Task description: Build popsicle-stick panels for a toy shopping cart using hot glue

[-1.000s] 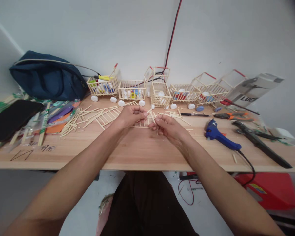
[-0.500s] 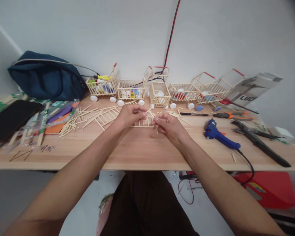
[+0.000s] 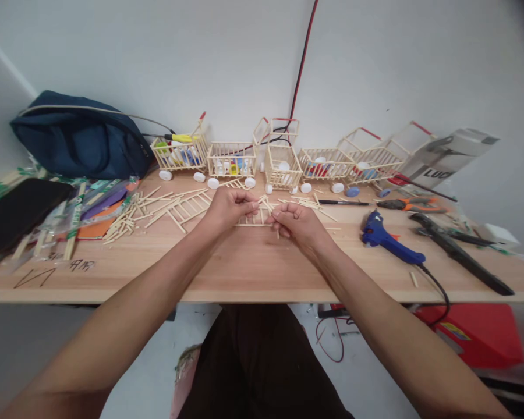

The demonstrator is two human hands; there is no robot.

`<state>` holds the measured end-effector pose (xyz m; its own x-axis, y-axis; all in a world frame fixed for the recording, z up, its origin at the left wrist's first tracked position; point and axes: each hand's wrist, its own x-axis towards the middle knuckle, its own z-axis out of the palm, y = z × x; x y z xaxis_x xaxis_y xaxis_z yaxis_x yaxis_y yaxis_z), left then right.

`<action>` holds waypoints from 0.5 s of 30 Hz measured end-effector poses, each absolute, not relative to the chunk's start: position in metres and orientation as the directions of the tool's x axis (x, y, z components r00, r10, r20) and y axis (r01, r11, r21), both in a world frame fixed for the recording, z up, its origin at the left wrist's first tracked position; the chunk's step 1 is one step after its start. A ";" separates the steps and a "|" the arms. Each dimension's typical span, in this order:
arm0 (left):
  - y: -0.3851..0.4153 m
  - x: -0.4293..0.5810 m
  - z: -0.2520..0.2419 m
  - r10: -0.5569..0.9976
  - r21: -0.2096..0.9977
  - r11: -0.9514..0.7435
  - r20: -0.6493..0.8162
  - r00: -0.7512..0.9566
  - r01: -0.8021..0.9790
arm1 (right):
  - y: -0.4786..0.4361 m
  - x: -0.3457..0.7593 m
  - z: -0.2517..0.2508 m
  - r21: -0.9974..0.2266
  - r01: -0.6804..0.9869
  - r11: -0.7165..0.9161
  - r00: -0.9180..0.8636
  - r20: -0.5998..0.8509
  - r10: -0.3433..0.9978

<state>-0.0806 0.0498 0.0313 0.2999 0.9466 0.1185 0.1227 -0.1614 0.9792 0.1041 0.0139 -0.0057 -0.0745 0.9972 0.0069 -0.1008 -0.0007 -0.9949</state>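
In the head view, my left hand point(image 3: 232, 208) is closed in a pinch, thumb against forefinger, at the end of a short wooden stick point(image 3: 264, 202). My right hand point(image 3: 297, 221) pinches another thin stick close beside it; the sticks cross between my fingertips. Beneath them lies a ladder-like stick frame point(image 3: 252, 224), partly covered by both hands. A second such frame point(image 3: 187, 208) rests left of my left hand, near a heap of loose sticks point(image 3: 124, 220).
Several miniature stick shopping carts point(image 3: 232, 158) line the wall. A blue glue gun point(image 3: 390, 240), orange-handled pliers point(image 3: 413, 204) and a black-handled tool point(image 3: 463, 253) lie right. A black phone point(image 3: 24, 212) and blue bag point(image 3: 81, 137) sit left.
Both hands stay almost in place. The sticks at my fingertips have shifted slightly and now cross more closely. The whole view has moved a little.
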 end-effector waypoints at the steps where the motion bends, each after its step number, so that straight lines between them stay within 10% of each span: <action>1: 0.050 -0.080 0.032 0.946 0.979 -0.163 0.118 0.304 0.127 | 0.014 0.104 -0.006 -0.995 -0.100 -0.004 -0.077 0.003 0.997; 15: 0.048 -0.079 0.033 0.937 0.969 -0.200 0.146 0.317 0.142 | 0.012 0.103 -0.004 -0.996 -0.090 -0.001 -0.086 0.006 0.996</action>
